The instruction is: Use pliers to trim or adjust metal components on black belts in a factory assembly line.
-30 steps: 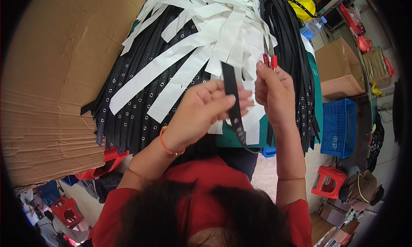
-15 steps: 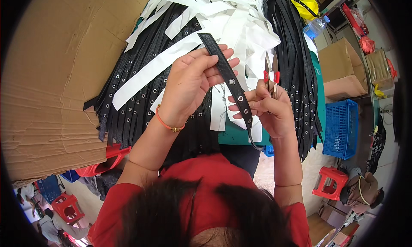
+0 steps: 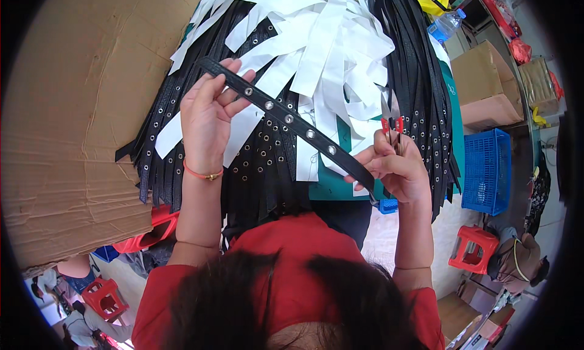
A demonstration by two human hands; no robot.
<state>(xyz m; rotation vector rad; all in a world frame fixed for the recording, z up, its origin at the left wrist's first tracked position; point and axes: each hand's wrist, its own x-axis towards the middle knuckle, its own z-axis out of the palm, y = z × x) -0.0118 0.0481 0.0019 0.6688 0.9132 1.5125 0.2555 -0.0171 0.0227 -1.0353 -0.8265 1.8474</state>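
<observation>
A black leather-look strap (image 3: 289, 119) with a row of silver eyelets stretches slantwise between my two hands. My left hand (image 3: 209, 109) pinches it near its upper left end, thumb on top and fingers beneath. Toward its lower right end, the strap runs across the fingers of my right hand (image 3: 398, 167). That same hand grips small red-and-metal thread snips (image 3: 392, 126), their blades pointing up and away from me. Beneath my hands lies a heap of similar black straps (image 3: 261, 161), and white fabric strips (image 3: 316, 58) are strewn over it.
A big cardboard sheet (image 3: 79, 119) rises along the left. At the right stand a blue plastic basket (image 3: 486, 172), an open cardboard box (image 3: 486, 85) and a red stool (image 3: 473, 250). A water bottle (image 3: 446, 25) is at the upper right. Other people sit in the lower corners.
My left hand has moved left, swinging the strap from steep to a flatter slant and showing more eyelets. My right hand, still with the snips, has shifted slightly right and down.
</observation>
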